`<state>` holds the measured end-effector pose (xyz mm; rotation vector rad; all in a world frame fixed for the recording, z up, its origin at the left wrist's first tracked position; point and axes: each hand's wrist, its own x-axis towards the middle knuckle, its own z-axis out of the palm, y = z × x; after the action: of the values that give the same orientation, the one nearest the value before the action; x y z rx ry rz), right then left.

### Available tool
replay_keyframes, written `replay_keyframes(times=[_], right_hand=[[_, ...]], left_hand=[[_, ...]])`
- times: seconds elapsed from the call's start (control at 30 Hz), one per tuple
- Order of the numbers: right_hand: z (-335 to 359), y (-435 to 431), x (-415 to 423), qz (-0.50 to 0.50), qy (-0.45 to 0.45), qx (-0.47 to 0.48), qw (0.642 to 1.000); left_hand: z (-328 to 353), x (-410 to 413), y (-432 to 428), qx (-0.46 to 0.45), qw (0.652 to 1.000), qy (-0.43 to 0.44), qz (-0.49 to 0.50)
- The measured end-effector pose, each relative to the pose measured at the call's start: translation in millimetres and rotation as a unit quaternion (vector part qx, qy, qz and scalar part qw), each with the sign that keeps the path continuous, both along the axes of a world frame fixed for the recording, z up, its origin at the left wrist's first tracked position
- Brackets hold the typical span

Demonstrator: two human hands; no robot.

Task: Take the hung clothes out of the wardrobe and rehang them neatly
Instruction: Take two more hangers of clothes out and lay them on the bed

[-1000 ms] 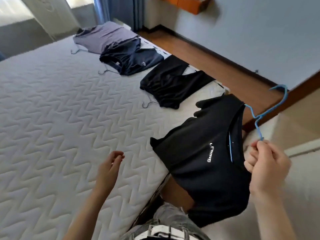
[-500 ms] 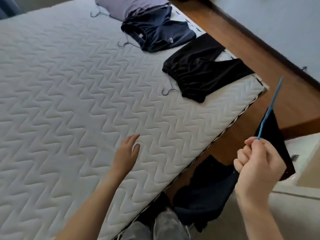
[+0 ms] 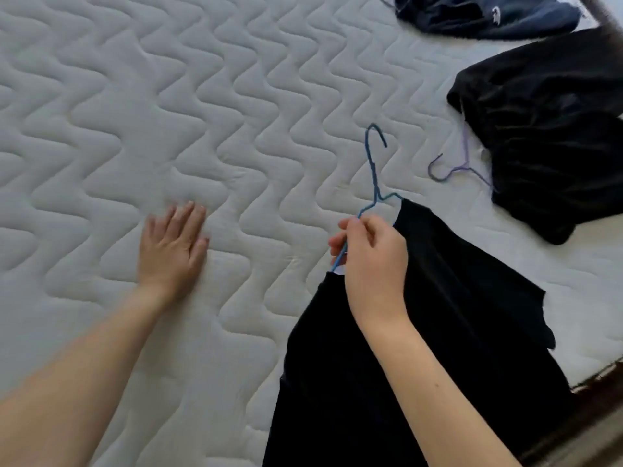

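Placement of the black shirt (image 3: 455, 332) on the quilted mattress (image 3: 168, 96) looks to be the step in hand: clothes taken out are being laid down ahead of rehanging. The shirt hangs from a blue wire hanger (image 3: 373, 170). Its cloth trails down from the hanger toward the camera and spreads across the mattress, and its lower part runs out of view.

The right hand (image 3: 371, 257) is closed round the hanger's shoulder wire, just below the neck. The thumb and curled fingers pinch the wire where it enters the collar. The hook points away from the person, but whether it touches the mattress cannot be told. Well to the left of the blue hanger, the left hand (image 3: 173, 242) lies palm-down on the mattress with fingers straight and nothing in it.

To the right of the blue hanger lies another black garment (image 3: 546, 136) on a purple hanger (image 3: 453, 170). Beyond that, farther from the blue hanger, is a navy garment (image 3: 488, 18).

The next move probably calls for setting the hook down flat and letting go of the wire. Both hands could then spread the shirt smooth so its shoulders sit evenly on the hanger, kept apart from the purple hanger so the hooks do not tangle.
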<state>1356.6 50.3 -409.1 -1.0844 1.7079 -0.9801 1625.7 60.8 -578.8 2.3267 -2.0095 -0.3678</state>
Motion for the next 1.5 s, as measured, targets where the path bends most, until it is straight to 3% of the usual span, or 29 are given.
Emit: replay_keyframes(times=[0.13, 0.23, 0.53, 0.97, 1.2, 1.4, 1.5], right_hand=[[-71.9, -39.7, 31.9, 0.104, 0.101, 0.054, 0.988], [-94.2, -66.7, 51.2, 0.114, 0.097, 0.083, 0.985], [-95.1, -179.2, 118.4, 0.125, 0.067, 0.078, 0.987], [-118.2, -290.3, 199.6, 0.183, 0.170, 0.042, 0.967], [-130.5, -296.0, 212.4, 0.234, 0.273, 0.069, 0.931], [-140.5, -294.4, 207.6, 0.302, 0.426, 0.062, 0.850], [-133.0, -299.2, 202.7, 0.366, 0.439, 0.072, 0.817]], left_hand=[[-21.9, 3.1, 1.4, -0.087, 0.996, 0.016, 0.018], [-22.0, 3.7, 1.4, -0.114, 0.992, 0.034, 0.034], [-17.6, 4.8, -3.5, -0.109, 0.993, 0.031, 0.031], [-28.5, 10.1, -1.0, -0.118, 0.991, 0.052, 0.024], [-31.5, 10.3, -1.0, -0.119, 0.992, 0.046, 0.022], [-32.5, 9.5, 0.0, -0.126, 0.991, 0.043, 0.027], [-32.6, 9.8, 0.3, -0.127, 0.991, 0.045, 0.023]])
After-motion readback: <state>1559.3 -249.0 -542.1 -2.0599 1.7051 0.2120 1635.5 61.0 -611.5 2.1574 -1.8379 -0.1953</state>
